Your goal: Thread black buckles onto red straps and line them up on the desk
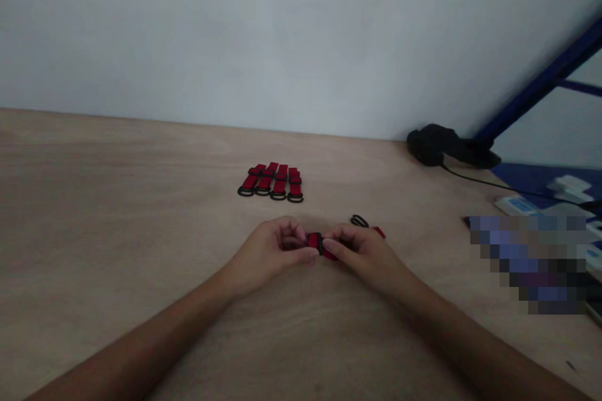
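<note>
Between my hands is a red strap (315,240) with a black buckle, held just above the wooden table. My left hand (277,245) pinches its left end, thumb and forefinger at the black edge. On the other side my right hand (364,254) grips the strap beside the buckle, its fingers hiding part of the red webbing. Behind my right hand lie a black hook (360,221) and a short piece of red webbing (379,232); whether they join the held strap is hidden.
Several red straps with black hooks (279,185) lie side by side farther back on the wooden table (117,200). A black cap-like object (435,145) with a cable rests by the white wall. Blurred-out items (531,263) and white boxes (517,205) lie at the right.
</note>
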